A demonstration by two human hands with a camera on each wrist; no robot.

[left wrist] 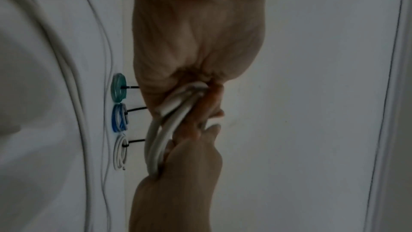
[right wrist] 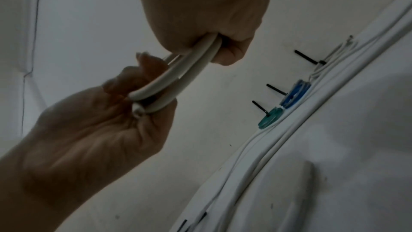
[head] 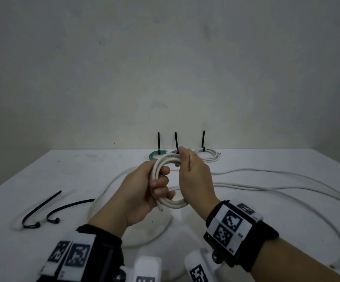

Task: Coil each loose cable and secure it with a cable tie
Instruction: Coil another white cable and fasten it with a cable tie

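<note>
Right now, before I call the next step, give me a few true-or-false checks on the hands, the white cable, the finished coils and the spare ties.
1. Both hands hold the white cable coil above the table. True: the left hand grips one side, the right hand the other.
2. A tie is already fastened round that coil. False: no tie shows on it, and much of the cable lies loose on the table.
3. Three tied coils sit at the far edge: green coil, blue coil, small white coil. True.
4. The two loose cable ties lie right of the hands. False: they lie to the left.
</note>
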